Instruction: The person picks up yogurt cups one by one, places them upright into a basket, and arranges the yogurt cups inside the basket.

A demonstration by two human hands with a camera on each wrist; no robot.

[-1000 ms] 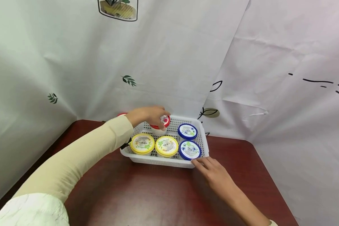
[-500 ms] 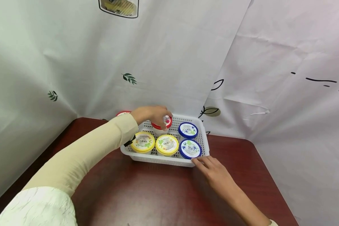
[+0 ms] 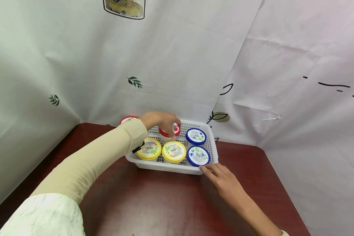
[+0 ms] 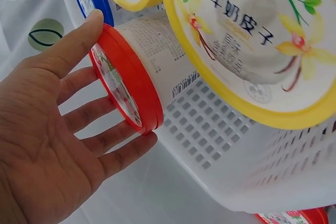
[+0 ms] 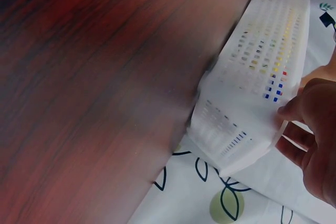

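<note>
My left hand [image 3: 164, 123] reaches over the back of a white plastic basket [image 3: 168, 168] and grips a red-lidded tub [image 4: 134, 80] by its lid. In the left wrist view the thumb is on one side of the lid and the fingers spread along the other. In front of that tub stand two yellow-lidded tubs [image 3: 174, 152], and to its right are two blue-lidded tubs [image 3: 196, 136], one behind the other. My right hand [image 3: 224, 180] holds the basket's near right corner, thumb on the outside in the right wrist view.
Another red-lidded tub [image 3: 128, 119] stands outside the basket at its back left, partly hidden by the left sleeve. The dark red table [image 3: 165, 203] ends close behind the basket, where a white printed curtain [image 3: 177, 65] hangs.
My left hand has shifted slightly to the right with the red-lidded tub, inside the basket. The right hand and the basket have stayed in place.
</note>
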